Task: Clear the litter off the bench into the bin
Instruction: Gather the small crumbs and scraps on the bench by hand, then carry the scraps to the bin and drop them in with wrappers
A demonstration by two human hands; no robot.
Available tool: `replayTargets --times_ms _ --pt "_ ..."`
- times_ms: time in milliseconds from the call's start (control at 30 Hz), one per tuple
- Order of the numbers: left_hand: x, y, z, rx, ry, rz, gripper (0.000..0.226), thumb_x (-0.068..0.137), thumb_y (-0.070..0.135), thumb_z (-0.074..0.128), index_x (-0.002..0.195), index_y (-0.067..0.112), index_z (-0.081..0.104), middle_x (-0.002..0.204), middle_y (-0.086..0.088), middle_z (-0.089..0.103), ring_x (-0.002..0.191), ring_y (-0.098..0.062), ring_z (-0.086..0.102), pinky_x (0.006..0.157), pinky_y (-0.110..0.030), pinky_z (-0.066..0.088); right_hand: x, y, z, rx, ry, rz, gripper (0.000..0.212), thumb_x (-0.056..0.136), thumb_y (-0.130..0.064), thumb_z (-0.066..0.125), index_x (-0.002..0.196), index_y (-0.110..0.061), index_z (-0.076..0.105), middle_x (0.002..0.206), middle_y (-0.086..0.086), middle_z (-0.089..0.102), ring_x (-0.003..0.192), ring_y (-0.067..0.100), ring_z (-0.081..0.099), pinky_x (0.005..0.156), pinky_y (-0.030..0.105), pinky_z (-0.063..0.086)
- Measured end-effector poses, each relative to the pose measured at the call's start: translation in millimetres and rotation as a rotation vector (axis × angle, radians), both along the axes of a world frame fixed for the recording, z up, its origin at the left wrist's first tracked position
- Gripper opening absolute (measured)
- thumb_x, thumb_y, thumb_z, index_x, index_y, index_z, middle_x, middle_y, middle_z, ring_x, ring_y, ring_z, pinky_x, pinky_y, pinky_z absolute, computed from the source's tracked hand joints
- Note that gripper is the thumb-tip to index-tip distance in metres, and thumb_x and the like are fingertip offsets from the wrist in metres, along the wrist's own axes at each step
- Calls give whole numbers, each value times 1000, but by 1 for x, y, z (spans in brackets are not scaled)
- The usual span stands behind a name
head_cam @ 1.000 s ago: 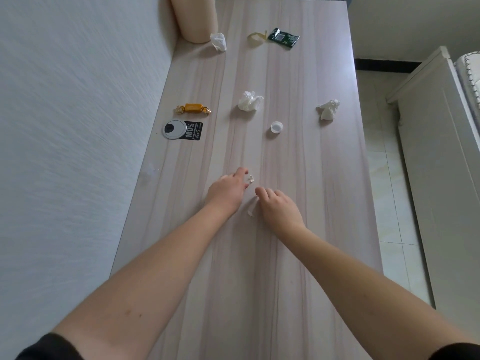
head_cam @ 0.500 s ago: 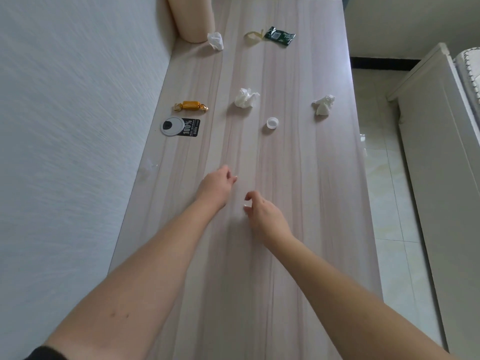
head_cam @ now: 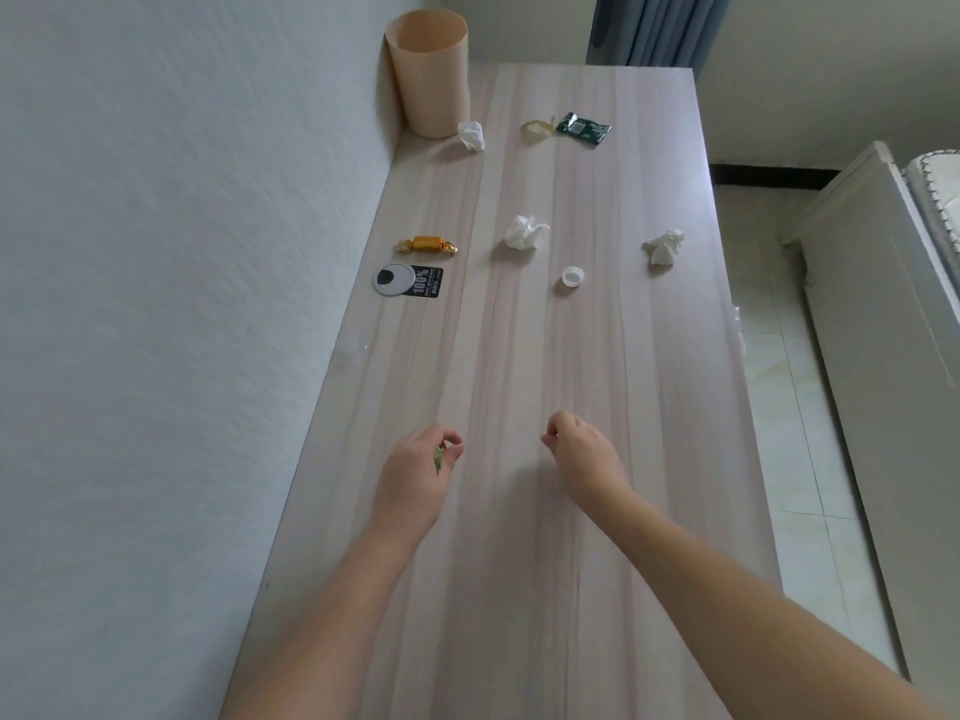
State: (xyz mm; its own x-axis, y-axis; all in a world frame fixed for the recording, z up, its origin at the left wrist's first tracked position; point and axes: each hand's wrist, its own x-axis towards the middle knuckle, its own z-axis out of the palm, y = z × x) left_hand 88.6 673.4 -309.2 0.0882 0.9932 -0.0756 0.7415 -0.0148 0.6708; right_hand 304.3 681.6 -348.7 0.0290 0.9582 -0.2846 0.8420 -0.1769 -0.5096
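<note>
A beige cylindrical bin (head_cam: 428, 80) stands at the far left corner of the long pale wooden bench (head_cam: 670, 459). Litter lies across the far half: a crumpled tissue (head_cam: 471, 136) beside the bin, a yellow strip (head_cam: 537, 129), a green packet (head_cam: 583, 128), a gold candy (head_cam: 426, 245), a round grey and black tag (head_cam: 408, 281), a second tissue (head_cam: 525, 233), a white bottle cap (head_cam: 573, 277) and a third tissue (head_cam: 664, 247). My left hand (head_cam: 415, 480) pinches a small green scrap (head_cam: 439, 459). My right hand (head_cam: 582, 454) is curled shut; its small clear scrap is hidden.
A white wall (head_cam: 182, 304) runs along the bench's left edge. To the right the bench drops to a tiled floor (head_cam: 769, 407), with white furniture (head_cam: 883, 314) beyond. A blue curtain (head_cam: 654, 28) hangs behind the far end.
Both hands have lifted off the bench and drawn back and apart, each closed on a small scrap. The clear scrap that lay by my right hand is gone. The view has tilted up, showing the bin.
</note>
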Motion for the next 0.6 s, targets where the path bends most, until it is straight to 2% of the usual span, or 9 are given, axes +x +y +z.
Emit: replayTargets --times_ms 100,200,267,333,433,600 --pt "14 0 24 28 -30 -121 8 89 18 60 86 12 64 81 -1 60 72 -15 50 64 -22 34 31 -31 21 -5 30 -31 14 96 -24 47 91 -12 50 85 2 56 77 23 52 64 35 42" --pt "34 -8 47 64 -51 -256 12 88 22 62 81 12 63 76 2 56 69 -12 50 63 -20 36 61 -70 49 24 46 -111 13 96 -26 49 86 -16 47 72 -5 52 67 18 51 55 30 40" --pt "47 -18 59 76 -61 -331 15 88 25 62 78 13 62 73 4 55 67 -11 49 62 -20 37 79 -102 69 72 33 -161 13 95 -26 51 85 -20 46 69 -6 52 62 15 50 54 29 39" --pt "60 -29 69 81 -56 -393 20 88 30 61 77 13 61 70 4 55 65 -10 49 61 -22 37 97 -136 90 122 36 -209 11 94 -26 52 86 -19 47 70 -3 56 62 16 53 56 30 44" --pt "86 -50 87 111 -28 -478 30 89 37 58 73 12 59 66 3 54 62 -13 48 59 -27 40 124 -187 116 205 53 -281 10 93 -24 53 86 -22 47 69 -4 58 60 10 54 53 21 42" --pt "147 -99 119 267 102 -550 40 92 41 50 62 15 47 56 4 45 52 -17 42 49 -30 36 180 -258 140 310 73 -380 14 93 -27 53 83 -28 44 60 -8 51 53 10 48 48 19 37"
